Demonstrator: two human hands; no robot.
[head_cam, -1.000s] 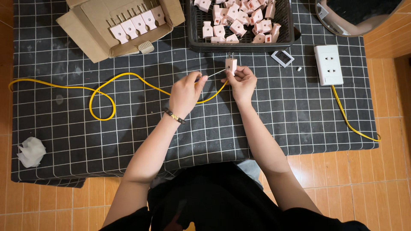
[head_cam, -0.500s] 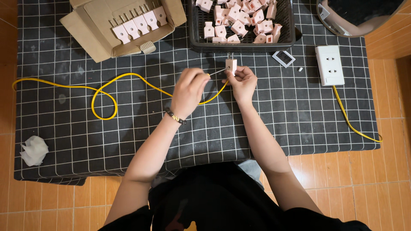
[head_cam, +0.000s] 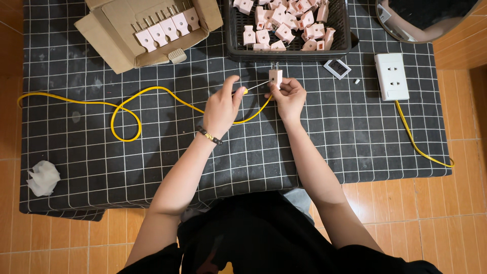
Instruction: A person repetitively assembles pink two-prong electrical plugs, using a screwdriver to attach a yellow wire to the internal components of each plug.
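Pink plug (head_cam: 275, 77) is sitting upright, prongs up, just above centre of the frame, with the right hand (head_cam: 288, 96) pinching its body between closed fingers. Left hand (head_cam: 221, 107) is gripping a thin screwdriver (head_cam: 256, 87), fingers wrapped together around its handle, tip pointing at the plug's side. Compared with a second ago, both hands are staying in much the same spot, the left thumb now lifting a little higher. Yellow cable (head_cam: 127, 114) is looping across the checked cloth (head_cam: 355, 142) of the bench toward the left. Black basket (head_cam: 345, 30) of plugs is sitting at upper centre, cardboard box (head_cam: 106, 35) at upper left, white socket (head_cam: 391, 76) at right.
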